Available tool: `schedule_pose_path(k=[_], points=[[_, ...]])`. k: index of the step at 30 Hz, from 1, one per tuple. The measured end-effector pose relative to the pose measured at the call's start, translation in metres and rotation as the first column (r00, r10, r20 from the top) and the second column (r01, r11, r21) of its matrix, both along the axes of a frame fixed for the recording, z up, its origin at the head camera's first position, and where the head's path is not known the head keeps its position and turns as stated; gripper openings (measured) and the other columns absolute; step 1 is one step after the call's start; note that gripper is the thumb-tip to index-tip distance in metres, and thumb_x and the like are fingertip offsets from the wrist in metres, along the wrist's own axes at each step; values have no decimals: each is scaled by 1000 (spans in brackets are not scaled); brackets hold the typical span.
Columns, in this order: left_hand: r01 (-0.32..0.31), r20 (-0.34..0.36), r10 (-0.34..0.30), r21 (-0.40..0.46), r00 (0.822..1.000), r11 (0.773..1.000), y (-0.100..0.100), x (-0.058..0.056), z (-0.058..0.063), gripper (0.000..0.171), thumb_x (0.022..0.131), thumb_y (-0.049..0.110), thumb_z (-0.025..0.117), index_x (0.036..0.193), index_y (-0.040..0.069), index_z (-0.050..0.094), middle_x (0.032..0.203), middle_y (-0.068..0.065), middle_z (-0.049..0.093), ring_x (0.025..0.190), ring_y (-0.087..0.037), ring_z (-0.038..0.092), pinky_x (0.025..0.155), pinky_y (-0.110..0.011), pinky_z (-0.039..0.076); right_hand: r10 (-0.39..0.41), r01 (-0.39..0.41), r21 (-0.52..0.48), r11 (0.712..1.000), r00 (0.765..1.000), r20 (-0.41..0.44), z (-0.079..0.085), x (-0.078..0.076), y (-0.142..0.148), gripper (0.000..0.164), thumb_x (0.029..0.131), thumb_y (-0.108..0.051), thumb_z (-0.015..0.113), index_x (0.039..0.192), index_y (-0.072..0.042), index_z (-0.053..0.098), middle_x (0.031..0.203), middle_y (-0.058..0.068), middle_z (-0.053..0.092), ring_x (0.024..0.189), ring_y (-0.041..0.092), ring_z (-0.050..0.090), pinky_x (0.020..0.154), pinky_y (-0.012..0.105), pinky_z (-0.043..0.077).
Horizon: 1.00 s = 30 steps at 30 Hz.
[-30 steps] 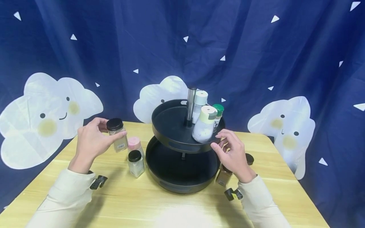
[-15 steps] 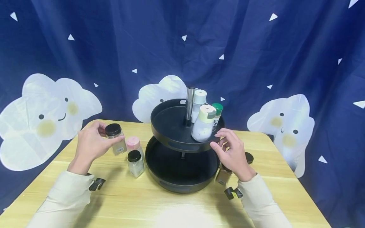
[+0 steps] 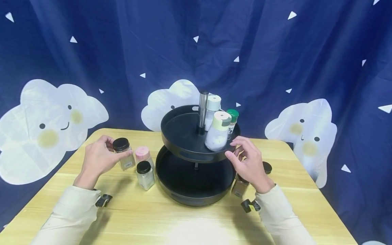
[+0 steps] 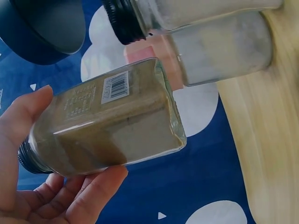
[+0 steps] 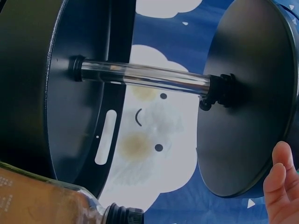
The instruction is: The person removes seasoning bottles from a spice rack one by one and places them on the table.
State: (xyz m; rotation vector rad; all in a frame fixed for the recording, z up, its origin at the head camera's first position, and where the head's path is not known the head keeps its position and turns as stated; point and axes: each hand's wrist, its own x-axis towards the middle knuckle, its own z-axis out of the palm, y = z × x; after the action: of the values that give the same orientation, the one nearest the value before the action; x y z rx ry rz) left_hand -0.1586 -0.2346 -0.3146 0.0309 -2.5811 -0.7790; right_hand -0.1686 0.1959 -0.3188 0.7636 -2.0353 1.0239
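Note:
My left hand grips a square glass jar with a black lid and brownish powder inside. In the left wrist view its base hangs a little above the table. Just right of it stand a pink-lidded jar and a black-lidded jar of pale contents. By the right rim of the upper tray is my right hand, fingers loosely bent and holding nothing; whether the fingertips touch the rim I cannot tell. That tray bears a cream-lidded bottle, a white-lidded bottle and a green-capped shaker.
Under the upper tray is a wider lower tray, joined by a metal post. A jar of brown powder stands below my right hand, with another dark lid behind. A blue curtain hangs behind the wooden table.
My left hand has lowered the brownish jar slightly, toward the tabletop beside the pink-lidded jar. The right hand keeps its place at the upper tray's rim. The head view has shifted a little.

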Motion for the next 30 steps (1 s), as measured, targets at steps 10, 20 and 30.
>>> schedule_pose_path(k=[10, 20, 30], points=[[17, 41, -16, -31, 999, 999, -3, -2, -9, 66, 67, 57, 77, 92, 1, 53, 81, -20, 66, 75, -34, 59, 61, -41, 44, 4, -4, -6, 1000, 1000, 14, 3, 2, -1, 29, 73, -4, 77, 97, 0, 62, 101, 15, 61, 60, 15, 54, 43, 40, 50], [38, 71, -36, -29, 997, 999, -2, -5, -19, 63, 66, 53, 80, 91, 2, 52, 78, -16, 64, 72, -31, 57, 58, -36, 43, -9, 9, 1, 1000, 1000, 8, 2, 2, -1, 29, 72, -5, 78, 97, -1, 62, 101, 13, 62, 60, 14, 54, 44, 30, 49], [33, 70, -32, -21, 997, 999, -3, -4, -30, 63, 63, 51, 82, 89, 1, 52, 75, -15, 63, 69, -29, 57, 57, -36, 43, -3, 3, -8, 1000, 1000, 0, 2, 1, -1, 29, 72, -2, 77, 96, 0, 62, 100, 13, 62, 59, 16, 54, 43, 36, 49]])
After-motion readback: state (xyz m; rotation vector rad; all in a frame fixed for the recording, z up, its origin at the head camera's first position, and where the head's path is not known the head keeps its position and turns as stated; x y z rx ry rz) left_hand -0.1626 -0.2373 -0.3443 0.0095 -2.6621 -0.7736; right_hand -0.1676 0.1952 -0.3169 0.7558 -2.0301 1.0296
